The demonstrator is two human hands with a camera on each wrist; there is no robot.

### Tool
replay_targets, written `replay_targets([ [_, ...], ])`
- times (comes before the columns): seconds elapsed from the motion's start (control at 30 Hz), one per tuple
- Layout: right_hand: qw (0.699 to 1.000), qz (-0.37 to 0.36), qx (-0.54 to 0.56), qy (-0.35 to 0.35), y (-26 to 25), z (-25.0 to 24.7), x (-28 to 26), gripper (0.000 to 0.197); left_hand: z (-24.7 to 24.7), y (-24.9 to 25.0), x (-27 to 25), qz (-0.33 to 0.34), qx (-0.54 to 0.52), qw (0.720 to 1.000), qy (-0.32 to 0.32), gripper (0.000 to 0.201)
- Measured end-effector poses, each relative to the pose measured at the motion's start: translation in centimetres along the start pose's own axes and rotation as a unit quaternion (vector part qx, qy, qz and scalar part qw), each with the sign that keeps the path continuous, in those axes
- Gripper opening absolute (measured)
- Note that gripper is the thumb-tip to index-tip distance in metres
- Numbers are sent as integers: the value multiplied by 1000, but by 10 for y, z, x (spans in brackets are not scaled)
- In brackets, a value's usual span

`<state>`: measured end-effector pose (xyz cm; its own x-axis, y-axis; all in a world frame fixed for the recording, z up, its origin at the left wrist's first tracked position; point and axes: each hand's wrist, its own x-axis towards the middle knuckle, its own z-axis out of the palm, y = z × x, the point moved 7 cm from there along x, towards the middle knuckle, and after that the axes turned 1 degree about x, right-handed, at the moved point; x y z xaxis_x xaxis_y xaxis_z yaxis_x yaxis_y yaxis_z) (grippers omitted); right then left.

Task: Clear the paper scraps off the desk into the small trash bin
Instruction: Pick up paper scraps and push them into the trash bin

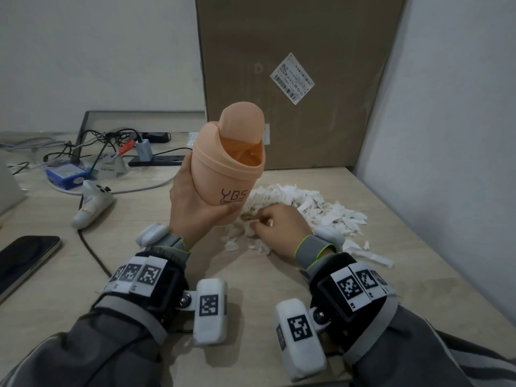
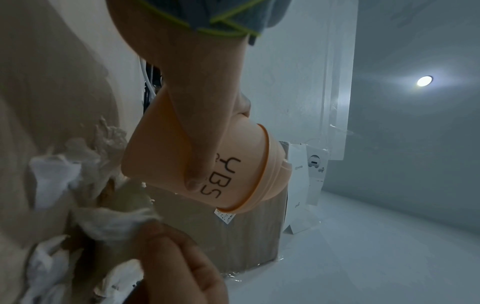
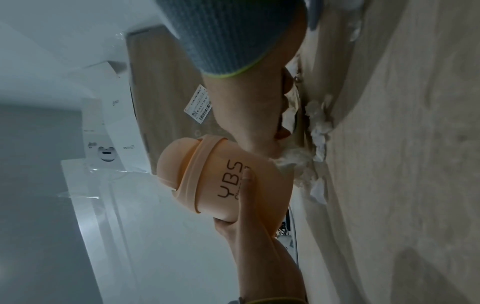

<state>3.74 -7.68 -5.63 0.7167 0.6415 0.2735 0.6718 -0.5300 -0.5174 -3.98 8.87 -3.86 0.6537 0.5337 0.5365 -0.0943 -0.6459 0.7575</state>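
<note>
A small peach trash bin [image 1: 227,169] marked YBS, its swing lid tipped open, is held above the desk in my left hand [image 1: 195,208], fingers curled round its lower body. The bin [image 2: 207,164] fills the left wrist view and also shows in the right wrist view [image 3: 223,181]. A heap of white paper scraps [image 1: 312,208] lies on the desk just right of the bin. My right hand [image 1: 279,227] rests palm down on the near edge of the heap, fingers curled into the scraps [image 3: 319,127]. What the fingers enclose is hidden.
A tall cardboard box [image 1: 293,79] stands behind the heap against the wall. At the left lie a white controller [image 1: 93,202], a blue box [image 1: 65,177], tangled cables with a power strip [image 1: 156,160] and a dark phone [image 1: 25,261].
</note>
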Motion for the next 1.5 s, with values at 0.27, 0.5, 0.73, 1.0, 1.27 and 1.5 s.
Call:
replay_targets([
  [0.27,919,191,325,113,45,-34,-9,15,-1,-1,-1,-12,-3,1000,5,138],
  [0.5,914,233,327,-62,52,-15,-16,10,-2,-2,-1,-14,-2,1000,5,138],
  [0.73,902,245,349,-68,49,-15,-17,13,0,-3,-1,-16,3,1000,1,140],
  [1.0,968,194,138,-76,49,-11,-8,8,-2,1,-2,-15,-2,1000,2,138],
  [1.27,994,83,-26,-73,28,-10,-3,12,0,-3,0,-12,1,1000,-2,138],
  [1.5,992,25,-52,-109,15,-5,-5,30,0,0,0,-9,2,1000,0,138],
])
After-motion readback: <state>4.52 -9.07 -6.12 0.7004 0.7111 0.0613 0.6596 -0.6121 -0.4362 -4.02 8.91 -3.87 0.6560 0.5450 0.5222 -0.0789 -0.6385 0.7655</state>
